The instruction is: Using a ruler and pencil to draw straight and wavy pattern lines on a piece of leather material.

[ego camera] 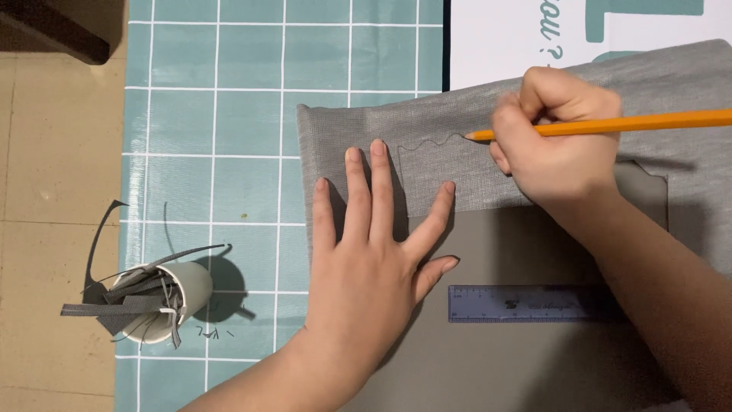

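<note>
My left hand lies flat with fingers spread on a grey fabric sheet, pressing it down. My right hand grips an orange pencil; its tip touches the fabric at the end of a wavy pencil line. A smooth grey sheet lies under the fabric's near edge.
A purple ruler rests on the smooth grey sheet. A white paper cup stuffed with grey fabric scraps lies at the left on a teal grid-patterned mat. A white printed sheet is at the top right. Tan floor lies at the left.
</note>
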